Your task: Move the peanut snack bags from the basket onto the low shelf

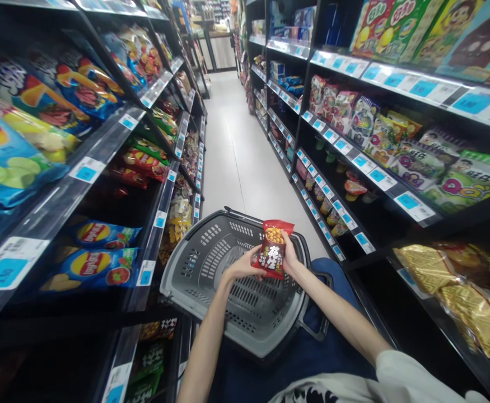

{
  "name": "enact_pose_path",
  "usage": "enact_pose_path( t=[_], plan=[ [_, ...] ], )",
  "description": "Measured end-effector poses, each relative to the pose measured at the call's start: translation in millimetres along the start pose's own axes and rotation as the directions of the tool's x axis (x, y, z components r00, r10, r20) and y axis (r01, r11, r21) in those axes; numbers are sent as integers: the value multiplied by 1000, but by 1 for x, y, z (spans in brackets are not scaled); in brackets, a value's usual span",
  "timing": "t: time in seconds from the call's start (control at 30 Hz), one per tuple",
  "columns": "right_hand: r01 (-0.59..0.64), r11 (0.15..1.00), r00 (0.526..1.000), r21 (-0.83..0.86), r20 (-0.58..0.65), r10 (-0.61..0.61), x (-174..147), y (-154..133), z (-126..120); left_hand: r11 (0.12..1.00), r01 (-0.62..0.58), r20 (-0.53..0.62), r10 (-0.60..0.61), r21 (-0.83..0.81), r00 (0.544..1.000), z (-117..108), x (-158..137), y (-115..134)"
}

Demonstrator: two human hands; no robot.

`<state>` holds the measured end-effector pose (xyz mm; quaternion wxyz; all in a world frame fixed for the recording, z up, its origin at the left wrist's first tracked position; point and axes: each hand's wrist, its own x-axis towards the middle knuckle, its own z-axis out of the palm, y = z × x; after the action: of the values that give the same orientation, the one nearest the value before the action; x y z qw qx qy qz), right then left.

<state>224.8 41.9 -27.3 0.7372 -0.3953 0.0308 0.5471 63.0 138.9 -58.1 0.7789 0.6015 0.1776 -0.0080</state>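
Both my hands hold a small red snack bag [273,249] with a picture of round, nut-like pieces and white lettering on its front. My left hand [245,264] is closed on the bag's lower left side. Along its right edge, my right hand [290,254] grips it with the thumb on the front. Beneath the bag is a grey plastic shopping basket [232,322] with slotted walls and floor. No goods show in the part of the basket I can see; the bag and my hands hide some of its inside.
To the left, shelves carry blue chip bags [96,266] and other bagged snacks. At right, a shelf holds gummy candy bags [421,159], with gold packets [458,302] lower down. A pale tiled aisle floor [225,134] runs ahead between them.
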Motion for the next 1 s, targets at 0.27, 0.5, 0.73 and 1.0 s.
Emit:
enact_pose_path(
  t=[0.27, 0.5, 0.73, 1.0],
  plan=[
    [-2, 1000, 1000, -6, -11, 2, -1, -1, 1, 1000, -1, -1, 1, -16, 1000, 1, -1, 1],
    [-20, 1000, 1000, 15, -19, 21, -1, -1, 1, 1000, 8, -3, -8, -6, 1000, 1, 0, 3],
    [-16, 1000, 1000, -10, 15, 16, 0, -1, -1, 1000, 11, -6, -11, -2, 1000, 4, -1, 6],
    [-47, 999, 999, 10, 11, 47, -3, -1, 3, 1000, 12, -16, -12, -5, 1000, 4, -2, 7]
  ],
)
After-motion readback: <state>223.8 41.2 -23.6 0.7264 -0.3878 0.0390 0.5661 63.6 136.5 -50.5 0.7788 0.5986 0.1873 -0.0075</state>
